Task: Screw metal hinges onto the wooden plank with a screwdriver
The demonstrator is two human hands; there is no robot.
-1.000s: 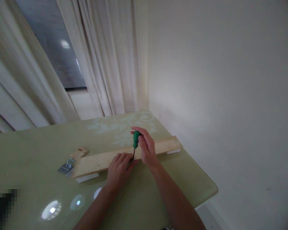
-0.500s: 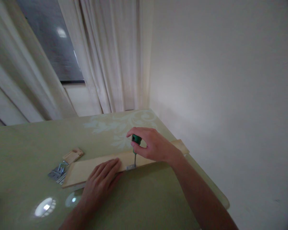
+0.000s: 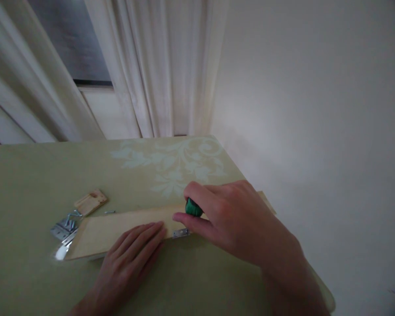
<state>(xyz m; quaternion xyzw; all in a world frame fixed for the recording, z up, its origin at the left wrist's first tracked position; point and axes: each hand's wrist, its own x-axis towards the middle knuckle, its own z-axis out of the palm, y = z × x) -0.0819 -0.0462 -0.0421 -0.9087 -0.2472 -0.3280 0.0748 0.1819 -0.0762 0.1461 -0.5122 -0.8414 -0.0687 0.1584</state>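
A long pale wooden board (image 3: 118, 224) lies across the table. My left hand (image 3: 131, 252) rests flat on it, fingers stretched out over its near edge. Just right of those fingertips, a small metal hinge (image 3: 180, 233) sits at the board's near edge. My right hand (image 3: 230, 215) is wrapped round the green handle of a screwdriver (image 3: 193, 208), above the hinge's right end. The shaft and tip of the screwdriver are hidden behind the thumb and fingers.
Left of the board lie several loose screws (image 3: 70, 223) on metal hinges (image 3: 59, 231), beside a small wooden piece (image 3: 91, 202). One screw (image 3: 109, 212) lies behind the board. The green table (image 3: 36, 175) meets a white wall (image 3: 299, 131) on the right; curtains (image 3: 151, 66) hang behind.
My right hand has closed round the screwdriver handle, from a looser finger hold, and the shaft is now hidden. My left hand stays on the board. The view has tilted down.
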